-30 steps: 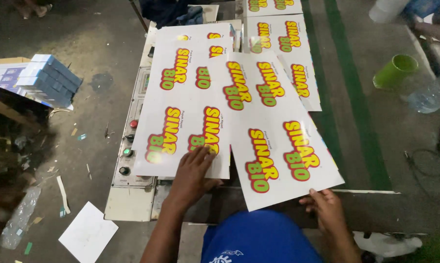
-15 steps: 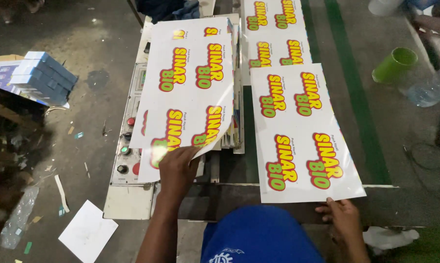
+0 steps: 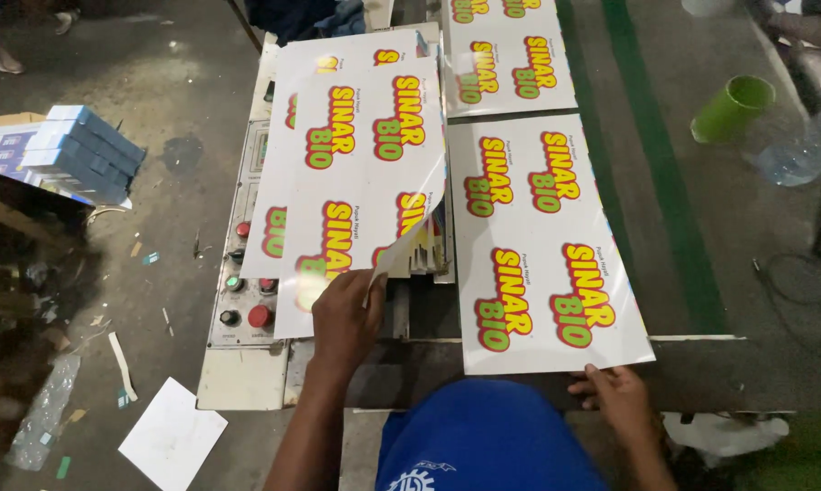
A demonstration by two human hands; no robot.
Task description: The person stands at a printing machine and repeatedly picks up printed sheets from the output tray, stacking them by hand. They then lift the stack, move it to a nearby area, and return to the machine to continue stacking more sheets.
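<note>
My left hand (image 3: 345,320) grips the near edge of a glossy white printed sheet (image 3: 360,186) with red, yellow and green lettering, and its near right corner curls up. This sheet lies on a stack of similar sheets over the machine's left side. My right hand (image 3: 618,394) rests at the near edge of a second printed sheet (image 3: 542,245), which lies flat on the right. A third sheet (image 3: 510,59) lies further back.
A control panel (image 3: 243,291) with red and green buttons sits left of the sheets. Blue boxes (image 3: 60,150) are stacked at the far left. A green cup (image 3: 733,107) and a plastic bottle (image 3: 801,155) lie right. White paper (image 3: 172,436) lies on the floor.
The two sheets have come apart: the left one moved left onto the stack, the right one slid right and lies flat. My left hand now lifts the left sheet's corner.
</note>
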